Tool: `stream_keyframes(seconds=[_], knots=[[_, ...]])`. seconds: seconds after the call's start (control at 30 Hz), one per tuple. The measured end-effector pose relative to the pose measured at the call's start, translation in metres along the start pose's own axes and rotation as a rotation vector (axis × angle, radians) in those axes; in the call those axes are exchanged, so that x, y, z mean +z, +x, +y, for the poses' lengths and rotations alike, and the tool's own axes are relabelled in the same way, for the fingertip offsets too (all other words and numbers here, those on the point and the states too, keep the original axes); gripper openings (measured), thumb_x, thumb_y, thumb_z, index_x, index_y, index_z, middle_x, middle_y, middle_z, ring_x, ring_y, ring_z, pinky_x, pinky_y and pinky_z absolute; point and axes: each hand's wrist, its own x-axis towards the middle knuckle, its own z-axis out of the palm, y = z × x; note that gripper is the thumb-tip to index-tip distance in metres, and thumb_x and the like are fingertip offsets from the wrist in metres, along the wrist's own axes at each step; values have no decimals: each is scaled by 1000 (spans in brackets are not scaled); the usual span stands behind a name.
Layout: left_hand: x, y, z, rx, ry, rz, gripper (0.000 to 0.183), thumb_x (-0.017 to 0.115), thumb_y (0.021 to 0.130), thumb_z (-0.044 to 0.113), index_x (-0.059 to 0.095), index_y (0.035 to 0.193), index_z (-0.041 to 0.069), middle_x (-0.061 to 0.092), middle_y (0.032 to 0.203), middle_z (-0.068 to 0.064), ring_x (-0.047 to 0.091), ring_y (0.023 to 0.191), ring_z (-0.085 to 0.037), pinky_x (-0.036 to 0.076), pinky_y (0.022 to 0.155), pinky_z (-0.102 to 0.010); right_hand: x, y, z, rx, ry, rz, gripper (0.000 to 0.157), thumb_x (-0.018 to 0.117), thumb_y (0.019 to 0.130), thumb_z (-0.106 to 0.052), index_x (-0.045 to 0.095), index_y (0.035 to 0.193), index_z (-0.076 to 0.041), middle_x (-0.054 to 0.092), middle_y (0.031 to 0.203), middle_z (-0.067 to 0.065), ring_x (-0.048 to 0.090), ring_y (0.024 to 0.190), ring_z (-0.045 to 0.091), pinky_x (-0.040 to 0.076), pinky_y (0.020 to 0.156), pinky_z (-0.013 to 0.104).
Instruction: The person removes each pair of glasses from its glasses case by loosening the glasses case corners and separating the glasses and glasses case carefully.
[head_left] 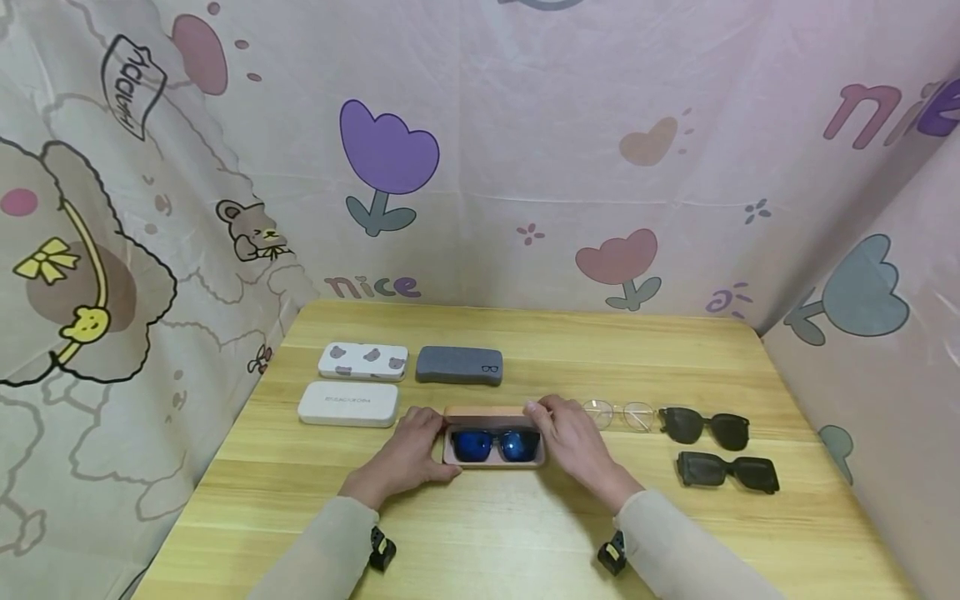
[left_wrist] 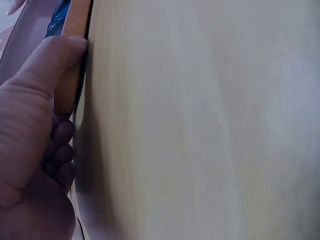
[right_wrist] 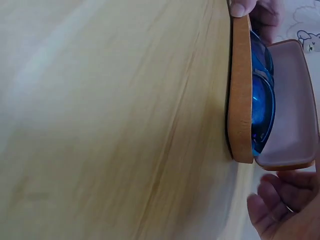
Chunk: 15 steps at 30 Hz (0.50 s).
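A brown glasses case [head_left: 491, 466] stands open on the table with its lid [right_wrist: 292, 105] tilted up at the back. Inside it lie dark-framed sunglasses [head_left: 472, 447] with blue mirrored lenses. My left hand [head_left: 411, 450] grips the case's left end, thumb at the front wall and fingers curled behind, as the left wrist view shows. At the other end, my right hand [head_left: 576, 440] holds the right side of the lid, thumb at its upper edge. Its fingers curl close beside the lid in the right wrist view.
To the left lie a bear-print case [head_left: 363, 361], a white case [head_left: 348, 403] and a grey-blue case [head_left: 459, 365]. On the right are clear eyeglasses [head_left: 618, 415] and two black sunglasses [head_left: 705, 427], [head_left: 727, 472]. A printed curtain [head_left: 487, 167] hangs behind the wooden table [head_left: 480, 542].
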Motion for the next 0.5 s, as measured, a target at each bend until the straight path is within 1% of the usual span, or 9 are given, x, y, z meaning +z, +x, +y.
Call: stream_keyframes(seconds=[0.1, 0.2, 0.27, 0.37, 0.43, 0.5], knots=[[0, 0, -1, 3, 11, 2, 85, 92, 76, 49, 61, 136, -4, 61, 130, -9, 50, 125, -27, 45, 114, -48, -2, -6, 0, -27, -21, 62, 51, 49, 111, -47, 70, 126, -3, 75, 118, 15, 66, 114, 36, 54, 99, 53], [-1, 0, -1, 8, 8, 1, 84, 92, 76, 48, 61, 136, -4, 61, 129, -9, 50, 124, -28, 46, 113, -48, -5, -13, -1, -81, -48, 142, 49, 57, 108, -45, 69, 127, -1, 72, 126, 17, 63, 118, 35, 54, 101, 52], [-2, 0, -1, 9, 4, -3, 84, 92, 77, 47, 61, 136, -4, 61, 129, -10, 50, 125, -29, 46, 113, -49, -6, -17, -2, -156, -65, 208, 41, 66, 104, -39, 70, 121, -2, 72, 121, 15, 63, 113, 31, 56, 96, 49], [-3, 0, -1, 7, -7, -6, 85, 91, 77, 47, 61, 137, -5, 61, 130, -10, 50, 125, -29, 46, 113, -49, -6, -22, -5, -325, -93, 311, 23, 77, 96, -24, 73, 109, -5, 73, 107, 8, 63, 101, 25, 57, 87, 42], [-4, 1, 0, 4, -8, -11, 85, 91, 78, 47, 61, 138, -5, 61, 131, -10, 50, 125, -29, 45, 113, -48, -3, -24, -7, -439, -119, 358, 15, 79, 91, -16, 73, 101, -7, 72, 99, 4, 62, 95, 22, 57, 82, 38], [-4, 1, 0, 1, -9, -14, 86, 91, 78, 47, 60, 138, -5, 61, 131, -10, 50, 125, -29, 46, 113, -48, 0, -25, -10, -522, -157, 376, 9, 78, 91, -13, 74, 96, -8, 73, 93, 1, 62, 91, 20, 55, 79, 36]])
